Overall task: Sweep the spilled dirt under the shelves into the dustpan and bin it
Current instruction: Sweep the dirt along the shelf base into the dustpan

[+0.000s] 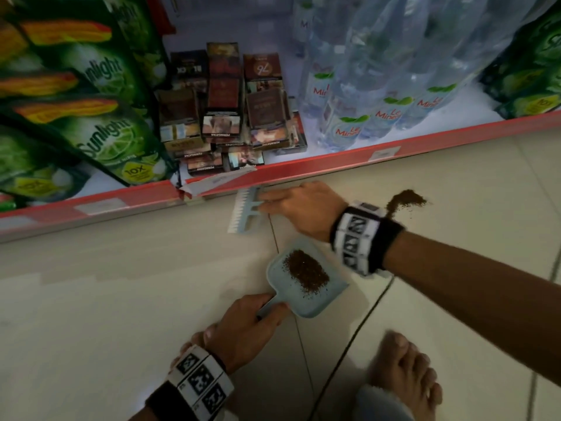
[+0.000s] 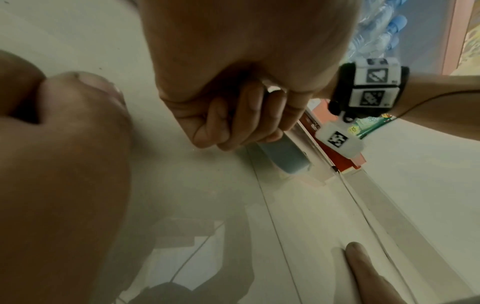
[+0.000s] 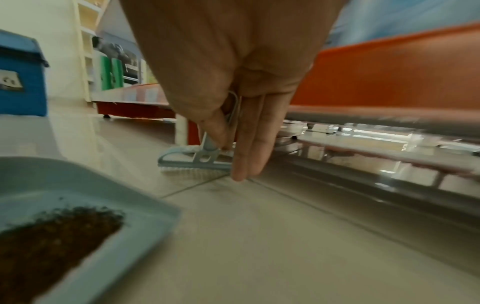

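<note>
A light-blue dustpan (image 1: 305,309) lies on the tiled floor with a heap of brown dirt (image 1: 306,270) in it. My left hand (image 1: 270,308) grips its handle (image 2: 281,153) from the near side. A small pale-blue brush (image 1: 246,211) with white bristles stands on the floor against the red shelf base. My right hand (image 1: 268,203) pinches the brush's handle (image 3: 209,144), the other fingers pointing down beside it. To the right, behind my right wrist, a second pile of brown dirt (image 1: 405,200) lies on the floor. The right wrist view has the pan's rim (image 3: 155,214) at lower left.
The red-edged bottom shelf (image 1: 334,159) carries green detergent pouches (image 1: 100,138), cigarette packs (image 1: 224,117) and water bottles (image 1: 379,95). A low gap runs under it. A bare foot (image 1: 403,375) and a thin black cable (image 1: 358,329) lie near right. A blue box (image 3: 20,78) stands far left.
</note>
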### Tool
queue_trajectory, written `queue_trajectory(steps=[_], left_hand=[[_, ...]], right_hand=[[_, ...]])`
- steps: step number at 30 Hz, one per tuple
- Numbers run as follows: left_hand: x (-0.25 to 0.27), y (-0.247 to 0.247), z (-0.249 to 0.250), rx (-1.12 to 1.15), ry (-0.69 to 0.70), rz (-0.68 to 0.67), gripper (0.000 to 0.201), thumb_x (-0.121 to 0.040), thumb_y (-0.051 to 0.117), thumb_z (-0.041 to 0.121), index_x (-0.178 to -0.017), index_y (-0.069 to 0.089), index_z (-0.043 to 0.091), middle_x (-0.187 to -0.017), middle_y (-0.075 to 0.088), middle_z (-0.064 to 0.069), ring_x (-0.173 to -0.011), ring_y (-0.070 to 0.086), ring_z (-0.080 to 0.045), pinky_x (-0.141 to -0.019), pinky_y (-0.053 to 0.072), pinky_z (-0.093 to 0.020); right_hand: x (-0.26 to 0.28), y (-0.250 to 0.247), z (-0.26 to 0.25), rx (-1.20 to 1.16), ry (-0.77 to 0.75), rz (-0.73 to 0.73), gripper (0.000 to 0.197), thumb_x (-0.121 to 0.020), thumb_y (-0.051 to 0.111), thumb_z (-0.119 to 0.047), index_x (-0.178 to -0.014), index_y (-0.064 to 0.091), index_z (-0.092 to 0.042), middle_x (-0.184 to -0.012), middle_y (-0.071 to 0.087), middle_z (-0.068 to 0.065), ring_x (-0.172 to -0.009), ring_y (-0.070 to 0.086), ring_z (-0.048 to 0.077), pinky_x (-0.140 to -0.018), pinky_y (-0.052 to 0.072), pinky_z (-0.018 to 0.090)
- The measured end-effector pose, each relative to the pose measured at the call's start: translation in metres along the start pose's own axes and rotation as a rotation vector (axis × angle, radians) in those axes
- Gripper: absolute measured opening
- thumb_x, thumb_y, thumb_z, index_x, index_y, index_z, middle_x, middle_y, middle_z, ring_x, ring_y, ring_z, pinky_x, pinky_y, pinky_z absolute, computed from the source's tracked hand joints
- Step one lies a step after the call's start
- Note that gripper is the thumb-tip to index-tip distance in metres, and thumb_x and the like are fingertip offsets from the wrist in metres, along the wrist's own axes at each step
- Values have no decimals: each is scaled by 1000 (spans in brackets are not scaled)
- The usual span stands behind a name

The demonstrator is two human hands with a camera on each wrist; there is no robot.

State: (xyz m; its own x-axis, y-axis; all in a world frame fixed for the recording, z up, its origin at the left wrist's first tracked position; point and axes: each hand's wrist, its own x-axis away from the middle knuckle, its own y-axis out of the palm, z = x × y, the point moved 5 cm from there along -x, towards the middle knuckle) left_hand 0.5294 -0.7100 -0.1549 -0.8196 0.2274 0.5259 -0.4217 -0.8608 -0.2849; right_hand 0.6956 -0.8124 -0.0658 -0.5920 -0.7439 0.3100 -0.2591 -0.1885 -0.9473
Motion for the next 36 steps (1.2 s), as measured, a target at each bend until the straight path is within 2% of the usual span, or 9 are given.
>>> queue_trajectory(steps=[2, 5, 10, 16, 19, 22, 26, 29, 36], left_hand=[[0, -1, -2, -22, -25, -6, 39, -83, 48, 59, -60, 54, 28, -48, 47, 13, -46, 43, -1, -55, 38, -24], [-3, -1, -1, -10, -35, -30, 41, -76, 43, 66, -61, 54, 30, -48, 48, 14, -46, 44, -3, -57, 39, -27], [-7, -2, 0, 67, 11, -39, 42, -78, 46, 63, -64, 55, 24, -52, 47, 8, -49, 43, -6, -54, 37, -25], [-9, -9, -6, 47, 83, 33, 42, -82, 51, 57, -70, 56, 17, -53, 51, 6, -50, 47, -4, -51, 37, -21], [-9, -7, -8, 46, 70, 29, 35, -92, 58, 42, -65, 56, 19, -51, 49, 7, -48, 45, -3, -51, 36, -24], [-12, -5, 0, 79, 56, 38, 37, -85, 55, 49, -65, 56, 18, -51, 50, 7, -48, 45, -4, -52, 36, -23], [-23, -5, 14, 66, 73, 59, 40, -91, 57, 46, -64, 56, 16, -49, 49, 10, -47, 45, -3, -52, 36, -22], [-34, -6, 23, 45, 83, 61, 40, -93, 58, 39, -64, 54, 12, -48, 47, 10, -46, 44, -4, -52, 36, -25], [-53, -4, 41, 25, 95, 35, 46, -80, 53, 59, -67, 57, 16, -47, 46, 10, -47, 43, -7, -55, 36, -29]], right_hand=[[27, 2, 36, 4, 67, -55, 69, -84, 27, -6, -139, 50, -41, -152, 39, -20, -132, 51, 15, -95, 42, 33], [80, -3, 87, -7, 262, -90, 60, -88, 47, -4, -134, 56, -43, -147, 46, -20, -121, 61, 22, -90, 48, 37], [83, -9, 75, -177, 253, 146, 51, -90, 58, -3, -127, 64, -38, -141, 55, -14, -109, 68, 30, -83, 56, 47], [11, 8, 31, -35, 146, 208, 61, -87, 55, 0, -137, 56, -36, -147, 49, -10, -126, 57, 29, -84, 53, 41], [22, 17, 54, 46, 230, 163, 65, -85, 53, -2, -138, 54, -38, -146, 52, -7, -116, 63, 30, -77, 55, 38], [60, 27, 109, -4, 434, 62, 65, -91, 44, -7, -144, 42, -46, -146, 52, 0, -113, 62, 35, -84, 52, 44], [141, 20, 154, -130, 566, 66, 46, -88, 61, -13, -127, 64, -38, -137, 61, -4, -107, 66, 38, -85, 55, 48], [177, 13, 162, -157, 592, 139, 46, -86, 52, -7, -120, 70, -32, -128, 67, -2, -95, 71, 37, -80, 56, 49], [123, 8, 147, -249, 509, 297, 49, -92, 51, -9, -133, 61, -34, -132, 65, 6, -112, 64, 35, -91, 53, 45]])
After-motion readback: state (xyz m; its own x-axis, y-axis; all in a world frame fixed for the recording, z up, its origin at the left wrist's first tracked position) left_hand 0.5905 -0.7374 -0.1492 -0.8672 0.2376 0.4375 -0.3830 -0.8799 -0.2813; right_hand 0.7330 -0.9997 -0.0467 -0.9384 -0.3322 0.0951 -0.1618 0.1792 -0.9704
